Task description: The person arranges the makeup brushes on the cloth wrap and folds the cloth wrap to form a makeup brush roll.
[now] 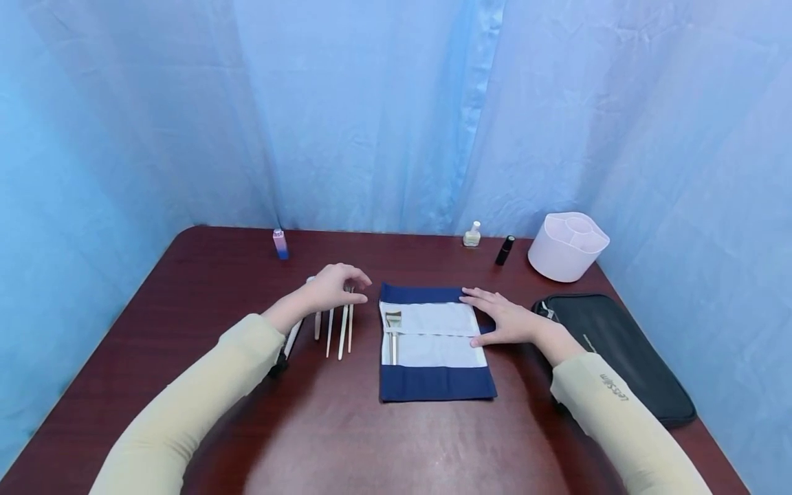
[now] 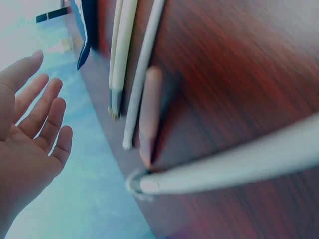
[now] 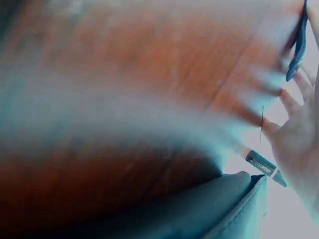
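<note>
A navy and white cloth brush roll (image 1: 438, 381) lies unfolded on the table, with one flat-headed makeup brush (image 1: 393, 340) tucked in its left slot. My right hand (image 1: 504, 320) rests at the roll's right edge, fingers spread over its upper corner. To the left of the roll, my left hand (image 1: 334, 285) hovers over a row of slim brushes (image 1: 342, 337), its fingers loosely bent and holding nothing. Close up in the left wrist view are pale brush handles (image 2: 124, 50), a short brown stick (image 2: 150, 109) and a thick white handle (image 2: 224, 167).
A black zip case (image 1: 625, 350) lies under and beside the right forearm. Behind it stands a white divided organizer (image 1: 559, 258). Along the back edge are a black tube (image 1: 504, 251), a nail polish bottle (image 1: 472, 237) and a pink-blue lipstick-like tube (image 1: 280, 244).
</note>
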`<control>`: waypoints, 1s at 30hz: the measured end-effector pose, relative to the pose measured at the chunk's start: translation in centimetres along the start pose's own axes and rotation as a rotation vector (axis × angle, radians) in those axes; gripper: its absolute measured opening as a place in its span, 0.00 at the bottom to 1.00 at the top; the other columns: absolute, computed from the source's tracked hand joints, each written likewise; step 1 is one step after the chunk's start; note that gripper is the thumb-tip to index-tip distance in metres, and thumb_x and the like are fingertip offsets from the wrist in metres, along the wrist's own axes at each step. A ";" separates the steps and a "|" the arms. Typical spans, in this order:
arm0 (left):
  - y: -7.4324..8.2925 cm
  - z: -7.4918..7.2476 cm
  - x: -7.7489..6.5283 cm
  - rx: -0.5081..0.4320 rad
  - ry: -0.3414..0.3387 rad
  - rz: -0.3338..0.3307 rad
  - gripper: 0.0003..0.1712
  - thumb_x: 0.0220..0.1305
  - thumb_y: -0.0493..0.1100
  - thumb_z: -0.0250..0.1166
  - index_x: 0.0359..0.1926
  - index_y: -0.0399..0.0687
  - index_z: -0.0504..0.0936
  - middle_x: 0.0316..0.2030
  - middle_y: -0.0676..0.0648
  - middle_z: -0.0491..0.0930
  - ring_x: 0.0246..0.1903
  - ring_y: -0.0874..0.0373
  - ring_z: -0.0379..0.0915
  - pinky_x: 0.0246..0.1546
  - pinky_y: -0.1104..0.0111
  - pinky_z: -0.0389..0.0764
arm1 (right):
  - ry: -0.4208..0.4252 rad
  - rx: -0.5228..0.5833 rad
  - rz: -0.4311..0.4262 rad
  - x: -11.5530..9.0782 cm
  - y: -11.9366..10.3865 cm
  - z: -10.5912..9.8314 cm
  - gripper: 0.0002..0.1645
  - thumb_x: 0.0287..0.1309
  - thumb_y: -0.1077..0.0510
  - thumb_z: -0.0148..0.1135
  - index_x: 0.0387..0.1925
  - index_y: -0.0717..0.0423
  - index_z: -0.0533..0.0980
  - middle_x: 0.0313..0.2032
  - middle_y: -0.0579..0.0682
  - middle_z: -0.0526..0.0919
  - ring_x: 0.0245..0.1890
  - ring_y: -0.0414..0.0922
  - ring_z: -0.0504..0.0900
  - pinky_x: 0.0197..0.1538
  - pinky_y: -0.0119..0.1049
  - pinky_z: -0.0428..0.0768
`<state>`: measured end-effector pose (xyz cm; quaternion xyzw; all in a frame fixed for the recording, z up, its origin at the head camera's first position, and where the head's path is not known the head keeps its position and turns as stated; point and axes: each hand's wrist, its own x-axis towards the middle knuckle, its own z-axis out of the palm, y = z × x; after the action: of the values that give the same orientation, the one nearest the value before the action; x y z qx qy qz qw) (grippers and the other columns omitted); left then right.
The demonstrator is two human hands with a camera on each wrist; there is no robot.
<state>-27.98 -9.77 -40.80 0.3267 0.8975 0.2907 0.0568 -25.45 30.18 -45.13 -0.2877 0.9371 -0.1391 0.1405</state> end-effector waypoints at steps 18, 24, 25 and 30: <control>-5.6 -1.6 -6.0 -0.008 0.169 -0.155 0.15 0.53 0.40 0.72 0.40 0.38 0.81 0.32 0.45 0.81 0.32 0.55 0.76 0.35 0.63 0.77 | -0.001 0.039 -0.021 -0.6 1.2 0.6 0.60 0.42 0.25 0.63 0.72 0.46 0.54 0.72 0.50 0.51 0.72 0.54 0.49 0.67 0.64 0.44; -7.0 -0.8 -6.1 -0.017 0.196 -0.174 0.14 0.50 0.39 0.73 0.37 0.38 0.81 0.29 0.45 0.81 0.28 0.58 0.76 0.33 0.65 0.77 | 0.004 0.050 -0.028 -0.8 1.6 0.8 0.59 0.44 0.27 0.63 0.72 0.46 0.53 0.73 0.50 0.50 0.72 0.54 0.47 0.68 0.64 0.42; -7.2 -0.7 -6.1 -0.020 0.190 -0.179 0.15 0.50 0.39 0.73 0.38 0.38 0.81 0.29 0.44 0.81 0.29 0.58 0.76 0.33 0.65 0.77 | -0.001 0.053 -0.029 -0.8 1.6 0.9 0.59 0.44 0.27 0.63 0.72 0.46 0.53 0.73 0.50 0.49 0.72 0.53 0.47 0.68 0.64 0.41; -7.7 0.0 -5.8 -0.048 0.157 -0.230 0.16 0.52 0.42 0.73 0.40 0.40 0.80 0.31 0.44 0.81 0.31 0.55 0.76 0.35 0.63 0.77 | -0.001 0.064 -0.052 -0.9 1.5 1.2 0.58 0.47 0.28 0.62 0.72 0.48 0.52 0.73 0.52 0.48 0.72 0.55 0.46 0.67 0.64 0.41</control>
<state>-27.69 -18.08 -45.64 0.1965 0.9236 0.3281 0.0273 -25.04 31.72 -46.58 -0.3072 0.9244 -0.1723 0.1463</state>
